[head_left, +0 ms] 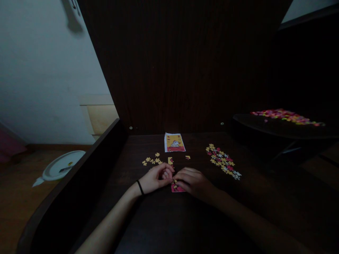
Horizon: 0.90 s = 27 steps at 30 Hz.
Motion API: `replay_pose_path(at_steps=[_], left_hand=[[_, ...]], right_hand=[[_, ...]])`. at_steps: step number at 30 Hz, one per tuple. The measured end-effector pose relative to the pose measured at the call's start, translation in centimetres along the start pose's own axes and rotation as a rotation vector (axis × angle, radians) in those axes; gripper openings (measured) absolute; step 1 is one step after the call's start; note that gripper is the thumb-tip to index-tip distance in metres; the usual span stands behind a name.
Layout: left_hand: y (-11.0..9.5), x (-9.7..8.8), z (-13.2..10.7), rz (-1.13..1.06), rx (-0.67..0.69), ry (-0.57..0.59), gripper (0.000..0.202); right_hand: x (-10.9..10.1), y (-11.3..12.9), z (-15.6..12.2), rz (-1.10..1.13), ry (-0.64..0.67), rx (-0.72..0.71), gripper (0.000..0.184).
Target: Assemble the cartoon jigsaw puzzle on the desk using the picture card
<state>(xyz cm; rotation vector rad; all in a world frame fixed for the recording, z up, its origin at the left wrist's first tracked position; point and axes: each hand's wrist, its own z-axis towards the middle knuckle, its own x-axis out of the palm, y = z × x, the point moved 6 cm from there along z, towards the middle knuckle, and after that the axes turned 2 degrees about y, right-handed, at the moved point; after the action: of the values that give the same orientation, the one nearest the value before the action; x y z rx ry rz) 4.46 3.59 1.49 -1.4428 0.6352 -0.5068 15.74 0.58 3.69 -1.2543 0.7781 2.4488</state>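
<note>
My left hand, with a black band round its wrist, has its fingers curled in and its thumb against the edge of the puzzle pieces; what it may hold is hidden. My right hand reaches in from the other side, thumb and fingers closed on a small yellow and dark puzzle piece. Below the fingertips lies a joined pink puzzle section, partly covered by the right hand. Just beyond the hands is a yellow upright puzzle section. One loose piece lies to its right.
A printed picture sheet lies against the back panel. Loose yellow pieces are scattered at left, a mixed heap of pieces at right. A side shelf bears a colourful pile. A raised board edges the left side.
</note>
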Motion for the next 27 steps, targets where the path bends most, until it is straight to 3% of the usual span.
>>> replay_pose_path(at_steps=[4,7,12,18,23,27], left_hand=[[0.4,0.3,0.2,-0.081,-0.018,0.015,0.04],[0.1,-0.1,0.2,-0.081,0.018,-0.043,0.046],[-0.8,-1.7,-0.1,-0.016,0.057,-0.167,0.051],[-0.8,-3.1,-0.2,0.039,0.045,-0.242,0.046],[-0.7,-3.2,-0.3,0.044,0.054,-0.235,0.042],[-0.6,-3.1,-0.3,0.076,0.029,-0.22,0.041]], right_hand=[[-0.2,0.1,0.1,0.05,0.024,0.011,0.014],[-0.6,-0.5,0.2,0.063,0.011,0.025,0.011],[-2.4,-3.4,0.0,0.002,-0.089,0.112,0.009],[-3.7,-6.7,-0.6,-0.051,-0.098,0.226,0.01],[-3.2,-8.9,-1.2,-0.098,-0.044,0.314,0.011],[-2.4,-10.8,-1.7,-0.012,-0.051,0.44,0.011]])
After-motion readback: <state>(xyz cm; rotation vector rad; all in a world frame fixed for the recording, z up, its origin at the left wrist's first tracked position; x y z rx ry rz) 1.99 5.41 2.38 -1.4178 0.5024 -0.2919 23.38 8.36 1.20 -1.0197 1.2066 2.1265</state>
